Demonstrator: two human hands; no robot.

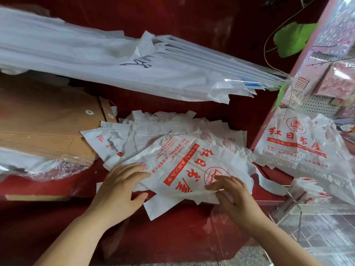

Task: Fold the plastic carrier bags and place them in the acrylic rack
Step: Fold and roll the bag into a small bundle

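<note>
a small shop, most likely a bookshop or stationer's. a red counter (172, 237) carries a loose heap of white carrier bags (153, 131). the top bag (184, 160) is printed in red with shop lettering, a row of digits and an open-book emblem (210, 172). at the counter's left edge lies a stack of brown string-tie envelopes (48, 120). past its right edge a pegboard (317, 106) holds pink packets (338, 79), too blurred to name. a clear acrylic rack (299, 210) stands at the near right corner.
</note>
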